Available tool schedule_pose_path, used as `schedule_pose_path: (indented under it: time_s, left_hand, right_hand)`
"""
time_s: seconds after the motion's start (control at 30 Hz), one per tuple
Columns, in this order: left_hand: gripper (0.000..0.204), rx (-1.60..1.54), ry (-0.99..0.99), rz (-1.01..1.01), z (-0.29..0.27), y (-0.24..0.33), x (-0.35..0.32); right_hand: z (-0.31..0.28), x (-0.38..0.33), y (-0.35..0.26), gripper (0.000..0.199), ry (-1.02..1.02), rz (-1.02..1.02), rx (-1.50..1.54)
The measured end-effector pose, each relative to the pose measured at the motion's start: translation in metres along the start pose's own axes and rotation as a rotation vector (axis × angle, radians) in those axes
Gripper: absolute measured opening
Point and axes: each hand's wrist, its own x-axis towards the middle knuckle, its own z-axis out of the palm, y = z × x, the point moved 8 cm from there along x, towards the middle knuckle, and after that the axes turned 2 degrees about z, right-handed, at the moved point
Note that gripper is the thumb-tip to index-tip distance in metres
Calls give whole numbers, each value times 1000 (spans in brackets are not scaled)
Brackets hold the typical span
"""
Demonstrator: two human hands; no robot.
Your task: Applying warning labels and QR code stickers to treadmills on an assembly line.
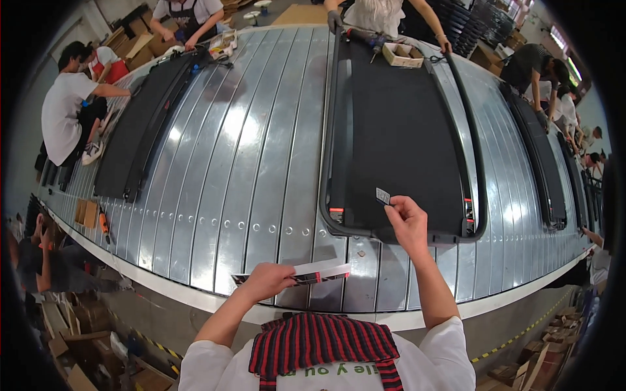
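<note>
**Small label held over the dark panel, backing strip in the other hand**

Head view: the right hand (407, 225) has its fingers pinched together on a small label (383, 195), held just above the near end of a large black panel (404, 130) that lies on the ribbed metal worktop (261, 163). The left hand (266, 280) has its fingers clamped on a long backing strip (313, 272), held near the worktop's front edge.

The label could fold onto itself or land crooked, judging by how it hangs from one corner of the pinch. The strip juts out loosely and could brush the panel's frame (329, 218).

There is bare metal to the left of the panel, and another black panel (140, 130) lies well apart. People work along the far and side edges.
</note>
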Motion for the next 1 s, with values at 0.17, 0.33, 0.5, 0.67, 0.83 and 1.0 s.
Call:
schedule_pose_path:
  time_s: [0.17, 0.33, 0.5, 0.67, 0.83, 1.0]
  left_hand:
    - [9, 99, -73, 123, -1, 1, 19]
    - [18, -346, -484, 72, 0, 17, 30]
    - [5, 204, -310, 141, 25, -39, 76]
    - [6, 444, -74, 341, 20, -29, 102]
    - [2, 376, 62, 452, 11, -20, 115]
    - [3, 326, 87, 477, 5, -18, 121]
  right_hand:
    - [19, 18, 39, 11, -71, 162, -22]
    - [56, 24, 72, 7, -241, 494, 264]
    - [103, 22, 106, 8, -396, 761, 464]
    - [116, 27, 119, 7, -397, 798, 443]
    - [125, 33, 123, 8, -394, 843, 437]
    - [136, 35, 125, 10, -376, 861, 396]
